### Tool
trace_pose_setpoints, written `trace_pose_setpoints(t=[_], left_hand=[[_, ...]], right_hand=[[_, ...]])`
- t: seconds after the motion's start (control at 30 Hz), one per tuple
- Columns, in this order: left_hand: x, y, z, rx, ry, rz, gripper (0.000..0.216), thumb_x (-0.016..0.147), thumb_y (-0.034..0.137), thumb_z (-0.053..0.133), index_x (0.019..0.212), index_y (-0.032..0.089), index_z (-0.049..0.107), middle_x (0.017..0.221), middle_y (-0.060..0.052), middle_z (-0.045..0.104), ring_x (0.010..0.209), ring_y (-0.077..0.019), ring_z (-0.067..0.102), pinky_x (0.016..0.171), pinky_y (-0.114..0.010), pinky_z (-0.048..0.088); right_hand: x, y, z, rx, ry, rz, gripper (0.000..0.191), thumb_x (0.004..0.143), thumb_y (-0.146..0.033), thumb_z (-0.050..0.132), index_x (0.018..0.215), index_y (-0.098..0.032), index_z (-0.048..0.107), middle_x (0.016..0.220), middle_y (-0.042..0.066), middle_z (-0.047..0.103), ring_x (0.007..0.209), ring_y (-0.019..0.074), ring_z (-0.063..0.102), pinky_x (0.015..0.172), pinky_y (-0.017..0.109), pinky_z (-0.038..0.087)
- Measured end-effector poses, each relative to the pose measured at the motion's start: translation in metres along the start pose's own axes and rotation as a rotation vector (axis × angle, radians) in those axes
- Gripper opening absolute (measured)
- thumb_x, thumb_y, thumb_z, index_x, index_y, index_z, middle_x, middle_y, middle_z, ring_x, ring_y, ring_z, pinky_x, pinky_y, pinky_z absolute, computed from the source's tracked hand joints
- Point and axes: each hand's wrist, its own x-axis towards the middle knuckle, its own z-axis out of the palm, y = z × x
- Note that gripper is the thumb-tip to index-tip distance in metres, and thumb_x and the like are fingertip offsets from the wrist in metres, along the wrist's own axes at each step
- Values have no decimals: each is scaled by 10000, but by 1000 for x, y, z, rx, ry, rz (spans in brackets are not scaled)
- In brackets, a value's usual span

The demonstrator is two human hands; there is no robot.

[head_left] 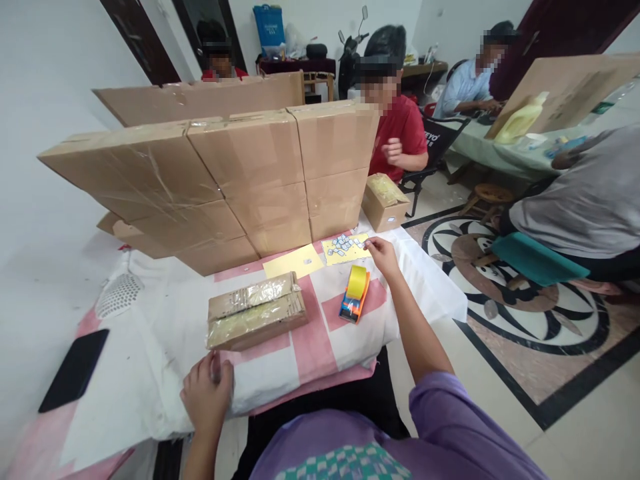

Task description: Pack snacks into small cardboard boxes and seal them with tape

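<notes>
My right hand [384, 257] reaches over the far side of the table, thumb and fingertips pinched at the right end of a yellow sheet [327, 260] scattered with small whitish labels [342, 245]. What sits between the fingertips is too small to make out. My left hand [207, 387] rests at the near table edge, fingers loosely bent and thumb apart, just below the near left corner of a taped cardboard box [257, 313]. That box lies closed in front of me, clear tape along its top. Right of it lies an orange and blue tape dispenser [354, 303] with a yellow roll.
Large taped cartons [250, 167] stand like a wall across the table's far side. Another small box [385, 203] with a white label sits at the far right corner. A black phone-like slab [75, 370] lies at left. A person in red [405, 133] sits beyond; others work nearby.
</notes>
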Motion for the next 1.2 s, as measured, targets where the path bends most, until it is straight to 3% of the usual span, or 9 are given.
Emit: trace_pose_setpoints(t=[0.1, 0.17, 0.3, 0.4, 0.53, 0.67, 0.9, 1.03, 1.2], left_hand=[[7, 6, -6, -342, 10, -142, 462, 808, 490, 643, 1121, 155, 701, 1087, -142, 688, 1079, -338, 618, 1013, -525, 451], [14, 14, -10, -494, 57, -210, 498, 845, 518, 611, 1164, 143, 681, 1115, -139, 686, 1086, -313, 629, 1003, -493, 478], [37, 43, -18, -600, 111, -204, 561, 961, 558, 443, 1329, 165, 604, 1320, -135, 638, 1229, -271, 604, 1035, -426, 496], [56, 67, -24, -721, 45, -214, 592, 912, 574, 558, 1362, 192, 598, 1378, -109, 621, 1296, -265, 571, 1121, -410, 447], [74, 81, -26, -776, -46, -296, 687, 740, 541, 768, 1303, 167, 640, 1303, -105, 654, 1248, -305, 586, 1156, -479, 407], [83, 80, -28, -796, -74, -324, 719, 656, 513, 805, 1260, 152, 659, 1218, -87, 671, 1208, -302, 589, 1130, -475, 432], [91, 80, -27, -835, -78, -367, 716, 605, 478, 811, 1217, 138, 662, 1082, -55, 668, 1052, -250, 625, 1129, -482, 421], [90, 77, -24, -843, -83, -360, 683, 628, 461, 807, 1210, 135, 658, 1051, -43, 661, 1031, -232, 622, 1113, -450, 434], [89, 74, -23, -836, -90, -348, 665, 653, 459, 796, 1220, 147, 649, 1064, -40, 654, 1029, -228, 618, 1095, -437, 447]], right_hand=[[-37, -30, -1, 162, 20, -60, 307, 968, -437, 510, 988, -183, 682, 922, 75, 726, 862, 192, 677, 790, 313, 538], [-67, -48, 13, 331, -20, -82, 300, 945, -483, 580, 971, -205, 689, 910, 67, 719, 836, 193, 677, 769, 321, 542], [-116, -65, 65, 618, -209, -48, 308, 901, -426, 653, 1144, -237, 637, 817, 21, 690, 777, 187, 671, 750, 328, 530], [-134, -60, 103, 667, -262, 18, 317, 885, -400, 627, 1153, -236, 585, 727, -20, 640, 715, 175, 643, 708, 309, 505], [-145, -49, 128, 629, -212, 68, 195, 921, -412, 555, 905, -228, 617, 693, -13, 590, 660, 166, 583, 644, 294, 472], [-154, -44, 138, 594, -179, 61, 165, 891, -369, 615, 860, -217, 673, 896, 42, 659, 853, 196, 629, 768, 318, 507], [-163, -32, 150, 653, -306, 44, 177, 908, -248, 571, 1022, -204, 699, 991, 61, 733, 915, 199, 690, 864, 343, 529], [-164, -30, 152, 683, -361, 32, 341, 909, -224, 567, 1250, -215, 579, 910, 9, 686, 816, 160, 665, 790, 291, 519], [-157, -34, 164, 700, -381, 25, 325, 922, -218, 544, 1242, -229, 483, 821, -36, 597, 800, 152, 618, 789, 273, 494]])
